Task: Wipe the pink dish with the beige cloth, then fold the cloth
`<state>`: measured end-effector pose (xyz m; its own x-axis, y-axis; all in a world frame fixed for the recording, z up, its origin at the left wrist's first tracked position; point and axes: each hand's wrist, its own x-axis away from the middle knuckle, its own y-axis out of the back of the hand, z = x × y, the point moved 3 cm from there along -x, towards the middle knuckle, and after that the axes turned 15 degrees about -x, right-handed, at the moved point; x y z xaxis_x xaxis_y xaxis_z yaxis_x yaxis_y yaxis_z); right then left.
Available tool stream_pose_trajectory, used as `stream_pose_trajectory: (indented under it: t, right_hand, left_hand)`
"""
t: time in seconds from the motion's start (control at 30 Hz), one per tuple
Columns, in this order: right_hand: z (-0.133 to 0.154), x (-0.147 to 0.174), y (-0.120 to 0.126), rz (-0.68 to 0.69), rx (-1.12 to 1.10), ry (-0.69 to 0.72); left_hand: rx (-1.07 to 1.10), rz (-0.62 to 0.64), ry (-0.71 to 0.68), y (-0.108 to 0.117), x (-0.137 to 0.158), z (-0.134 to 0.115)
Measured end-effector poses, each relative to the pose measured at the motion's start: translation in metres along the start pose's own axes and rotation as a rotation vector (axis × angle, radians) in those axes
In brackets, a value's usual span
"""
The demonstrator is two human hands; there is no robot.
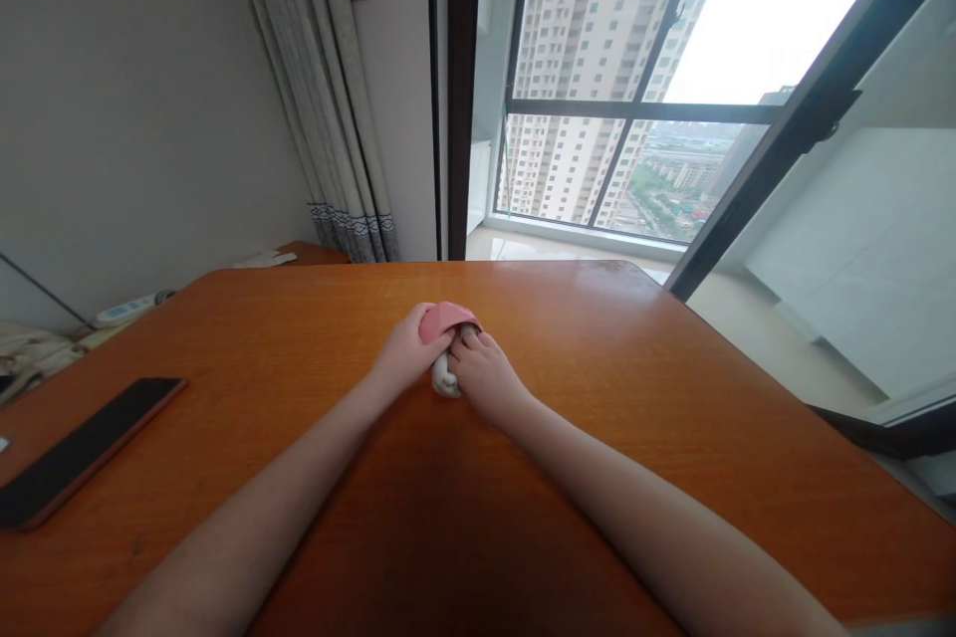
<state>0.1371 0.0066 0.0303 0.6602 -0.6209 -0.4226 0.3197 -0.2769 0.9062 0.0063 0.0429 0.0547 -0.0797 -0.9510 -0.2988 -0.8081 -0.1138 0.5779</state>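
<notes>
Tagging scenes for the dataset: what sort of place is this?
Probably a room in a high-rise home: a grey curtain, a wooden table, and a window looking onto an apartment tower.

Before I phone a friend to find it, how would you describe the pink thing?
On the broad orange-brown table, look toward the far edge, where the left hand and right hand sit close together. The left hand holds a small, curved pink piece there. Its pink colour sets it apart from the white item poking out beneath it.
</notes>
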Motion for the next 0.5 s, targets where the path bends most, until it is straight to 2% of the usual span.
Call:
stream_pose_trajectory:
  t: [0.1,0.23,0.3,0.5]
  right_hand:
    - [-0.003,0.001,-0.002,-0.024,0.000,0.014]
    - [-0.007,0.000,0.005,-0.120,-0.041,-0.018]
    - [-0.007,-0.001,0.008,-0.114,-0.067,0.004]
    - [0.000,-0.002,0.013,0.034,-0.096,0.076]
  left_hand:
    - [0.096,-0.089,0.043,-0.008,0.006,0.000]
    - [0.216,-0.221,0.013,-0.015,0.015,-0.004]
    - [0.221,-0.206,0.004,-0.017,0.017,-0.005]
    - [0.123,-0.107,0.019,-0.010,0.004,0.005]
